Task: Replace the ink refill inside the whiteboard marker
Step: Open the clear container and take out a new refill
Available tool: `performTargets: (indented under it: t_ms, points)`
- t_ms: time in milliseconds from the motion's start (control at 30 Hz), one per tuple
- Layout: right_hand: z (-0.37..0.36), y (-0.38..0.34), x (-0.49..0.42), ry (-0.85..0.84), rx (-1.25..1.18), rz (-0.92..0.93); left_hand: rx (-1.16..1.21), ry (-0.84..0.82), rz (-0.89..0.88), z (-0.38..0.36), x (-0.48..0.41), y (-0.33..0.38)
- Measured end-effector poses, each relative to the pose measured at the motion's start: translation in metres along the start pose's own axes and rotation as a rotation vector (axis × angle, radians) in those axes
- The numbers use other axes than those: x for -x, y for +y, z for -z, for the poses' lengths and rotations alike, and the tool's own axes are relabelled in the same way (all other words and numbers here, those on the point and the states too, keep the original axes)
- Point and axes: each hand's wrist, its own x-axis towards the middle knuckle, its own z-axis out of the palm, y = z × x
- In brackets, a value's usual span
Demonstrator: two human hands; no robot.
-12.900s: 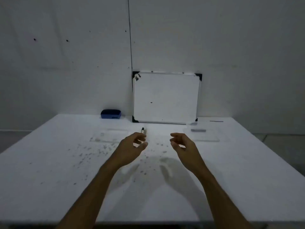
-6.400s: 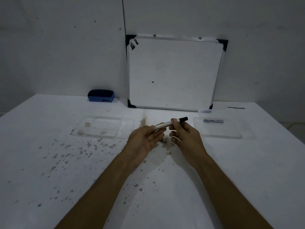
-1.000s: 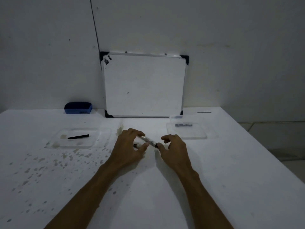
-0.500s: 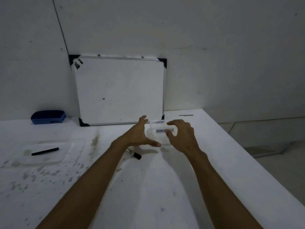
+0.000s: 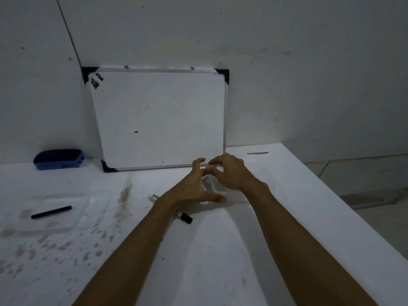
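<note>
The whiteboard marker (image 5: pixel 183 217) lies on the white table, its black end pointing towards me and its white end (image 5: pixel 154 197) showing beyond my left forearm, which crosses over its middle. My left hand (image 5: pixel 194 187) hovers past it with fingers spread, holding nothing. My right hand (image 5: pixel 230 172) is curled over the clear right tray (image 5: pixel 239 196), fingertips close to my left hand's. What lies in that tray is hidden by both hands. A thin black refill stick (image 5: pixel 51 212) rests in the clear left tray (image 5: pixel 85 214).
A small whiteboard (image 5: pixel 159 120) leans on the wall at the back. A blue eraser (image 5: pixel 58 159) sits at the back left, and a grey strip (image 5: pixel 257 153) at the back right. The table's right edge (image 5: pixel 344 208) drops to the floor. Stains speckle the left half.
Both hands have moved a little farther over the right tray and closer together, and my right fingers have curled in. The marker still lies where it was set down.
</note>
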Motion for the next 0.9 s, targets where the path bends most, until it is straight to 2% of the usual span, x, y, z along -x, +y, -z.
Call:
performTargets:
  t_ms: [200, 600, 733, 900]
  points:
    - [-0.015, 0.0, -0.004, 0.1, 0.141, -0.006, 0.015, -0.002, 0.038, -0.002, 0.001, -0.001]
    - [-0.018, 0.002, -0.011, 0.042, 0.082, -0.021, 0.068, 0.043, -0.017, -0.003, 0.007, -0.002]
    - [-0.018, -0.007, -0.02, 0.011, 0.104, -0.095, 0.034, 0.041, -0.02, -0.003, 0.007, -0.001]
    - [-0.025, -0.007, -0.035, 0.051, 0.059, -0.136, 0.009, 0.05, -0.003, -0.003, 0.004, -0.004]
